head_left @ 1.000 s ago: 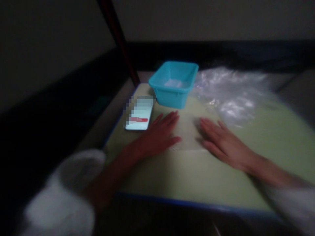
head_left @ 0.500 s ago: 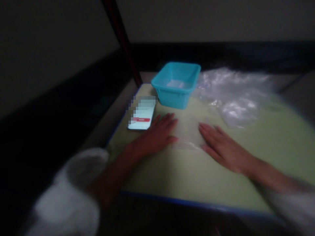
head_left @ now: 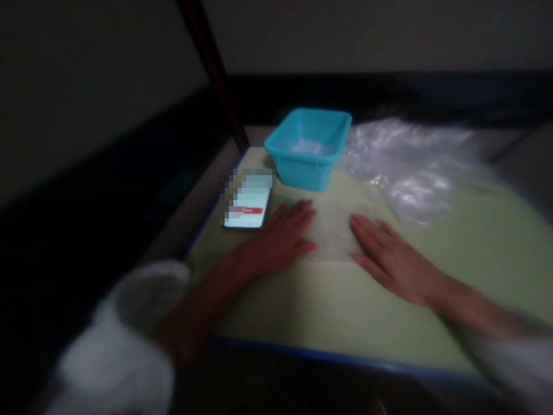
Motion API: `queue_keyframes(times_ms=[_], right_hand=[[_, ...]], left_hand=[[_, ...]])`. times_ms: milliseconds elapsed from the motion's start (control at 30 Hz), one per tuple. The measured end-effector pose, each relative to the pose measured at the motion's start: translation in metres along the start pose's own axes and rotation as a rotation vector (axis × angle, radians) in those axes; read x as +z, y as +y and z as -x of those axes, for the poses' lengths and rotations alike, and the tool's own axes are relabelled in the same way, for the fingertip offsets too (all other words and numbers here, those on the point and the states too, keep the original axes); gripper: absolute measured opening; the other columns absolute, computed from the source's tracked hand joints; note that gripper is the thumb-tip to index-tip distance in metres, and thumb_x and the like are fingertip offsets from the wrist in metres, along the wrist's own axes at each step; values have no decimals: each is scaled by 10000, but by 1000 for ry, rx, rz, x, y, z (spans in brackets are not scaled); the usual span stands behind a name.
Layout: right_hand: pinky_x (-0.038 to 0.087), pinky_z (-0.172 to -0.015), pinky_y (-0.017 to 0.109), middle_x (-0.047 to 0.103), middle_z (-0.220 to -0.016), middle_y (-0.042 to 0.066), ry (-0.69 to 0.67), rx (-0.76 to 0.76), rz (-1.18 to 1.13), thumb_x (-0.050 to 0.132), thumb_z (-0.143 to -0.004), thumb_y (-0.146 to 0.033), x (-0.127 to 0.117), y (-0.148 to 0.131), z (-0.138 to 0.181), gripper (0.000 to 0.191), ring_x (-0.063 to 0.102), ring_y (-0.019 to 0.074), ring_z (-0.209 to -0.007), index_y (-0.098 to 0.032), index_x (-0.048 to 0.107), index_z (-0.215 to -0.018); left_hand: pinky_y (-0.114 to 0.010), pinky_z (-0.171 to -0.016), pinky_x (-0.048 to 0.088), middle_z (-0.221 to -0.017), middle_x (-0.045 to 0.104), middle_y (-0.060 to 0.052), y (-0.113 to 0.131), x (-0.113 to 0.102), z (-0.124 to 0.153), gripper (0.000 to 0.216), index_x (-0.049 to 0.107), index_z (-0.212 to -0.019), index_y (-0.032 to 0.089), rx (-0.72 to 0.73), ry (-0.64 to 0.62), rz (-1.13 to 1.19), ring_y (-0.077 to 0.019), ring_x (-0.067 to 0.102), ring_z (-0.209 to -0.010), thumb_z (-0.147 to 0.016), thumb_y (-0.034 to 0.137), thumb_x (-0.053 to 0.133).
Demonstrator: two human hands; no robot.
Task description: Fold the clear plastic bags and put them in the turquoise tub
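Green mat point(head_left: 328, 311), blue-edged, taken as landmark; dim, blurred view. Nearest: two white sleeves at the mat's near edge, one at each lower corner of the view. Left hand point(head_left: 280, 239): flat, palm down, fingers extended and slightly spread, grasping nothing; rests on the mat left of centre, fingertips on the left margin of a clear plastic sheet point(head_left: 332, 233). Right hand point(head_left: 389, 259): flat, palm down, fingers extended, grasping nothing; rests on the mat right of centre, fingertips on the sheet's right margin. Clear plastic sheet: lies flat on the mat's middle, between the two hands, outline faint. Phone point(head_left: 249, 202): screen lit, lying on the mat's left edge, just beyond the left hand. Turquoise tub point(head_left: 309, 148): rectangular, standing at the mat's far left corner, something pale inside, not identifiable. Crumpled clear plastic point(head_left: 410, 167): heaped on the mat's far side, right of the tub.
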State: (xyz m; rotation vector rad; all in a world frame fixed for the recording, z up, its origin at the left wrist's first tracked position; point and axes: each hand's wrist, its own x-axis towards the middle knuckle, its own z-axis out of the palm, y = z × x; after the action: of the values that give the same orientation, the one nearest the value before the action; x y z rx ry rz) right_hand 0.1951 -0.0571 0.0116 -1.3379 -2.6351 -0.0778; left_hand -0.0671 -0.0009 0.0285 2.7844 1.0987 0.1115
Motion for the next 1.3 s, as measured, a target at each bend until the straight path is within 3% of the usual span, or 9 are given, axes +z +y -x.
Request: queue_keyframes(times_ms=[200, 333, 433, 500, 567, 633, 767, 1000, 1300], right_hand=[[277, -1091, 521, 288, -1490, 198, 33, 11, 30, 234, -969, -483, 6, 0, 3, 651, 245, 272, -1387, -92, 153, -1483], [286, -1077, 545, 297, -1483, 223, 34, 10, 32, 265, -964, -491, 5, 1, 4, 671, 254, 290, -1384, -72, 153, -1476], [308, -1064, 552, 307, -1480, 234, 19, -93, -4, 365, -946, -476, -8, 7, 3, 656, 268, 319, -1377, -49, 272, -1435], [356, -1052, 492, 391, -1442, 213, 15, -244, -47, 439, -936, -413, -19, 14, 3, 535, 341, 300, -1343, -72, 428, -1347], [436, -981, 419, 558, -1288, 174, 32, -367, -73, 478, -931, -316, -29, 21, 5, 341, 492, 264, -1218, -111, 581, -1182], [491, -861, 382, 658, -1066, 128, 54, -396, -62, 484, -924, -237, -35, 26, 8, 219, 596, 234, -1024, -140, 656, -1019], [481, -697, 358, 661, -847, 84, 72, -387, 32, 452, -916, -162, -39, 25, 10, 236, 596, 205, -784, -158, 675, -839], [463, -650, 354, 663, -805, 97, 100, -397, 132, 414, -910, -139, -40, 23, 10, 262, 597, 208, -722, -150, 647, -790], [528, -587, 260, 707, -889, 78, 210, -125, -233, 421, -943, -214, -49, 25, 11, 178, 680, 164, -693, -165, 573, -1021]], left_hand=[[-441, -1152, 104, -1552, 99, -138, 5, 5, -2, 685, 162, -1458, 122, 23, -110, -31, -231, 64, -1440, -926, 503, 364], [-455, -1146, 112, -1546, 117, -163, 4, 8, -2, 683, 195, -1447, 113, 14, -71, -49, -250, 70, -1439, -917, 495, 391], [-484, -1140, 126, -1534, 166, -181, 2, 6, -1, 691, 255, -1427, 113, 63, 16, -45, -269, 108, -1434, -893, 511, 440], [-477, -1144, 143, -1518, 232, -173, 1, 3, 0, 657, 319, -1401, 124, 155, 81, -31, -264, 166, -1425, -883, 496, 476], [-453, -1142, 186, -1480, 333, -163, 2, 1, 0, 580, 399, -1356, 134, 256, 125, -6, -255, 262, -1395, -884, 456, 497], [-436, -1121, 254, -1415, 437, -162, 2, 1, 0, 503, 477, -1291, 133, 321, 139, 35, -254, 366, -1341, -881, 422, 511], [-440, -1063, 352, -1348, 510, -162, 2, 5, -1, 463, 535, -1219, 137, 342, 130, 114, -269, 462, -1262, -851, 418, 557], [-431, -1070, 346, -1376, 484, -159, 0, 8, 1, 590, 501, -1270, 141, 312, 130, 132, -275, 440, -1283, -804, 488, 607], [-413, -1047, 373, -1362, 503, -141, 5, 6, -1, 583, 479, -1295, 143, 295, 158, 116, -262, 460, -1265, -805, 430, 609]])
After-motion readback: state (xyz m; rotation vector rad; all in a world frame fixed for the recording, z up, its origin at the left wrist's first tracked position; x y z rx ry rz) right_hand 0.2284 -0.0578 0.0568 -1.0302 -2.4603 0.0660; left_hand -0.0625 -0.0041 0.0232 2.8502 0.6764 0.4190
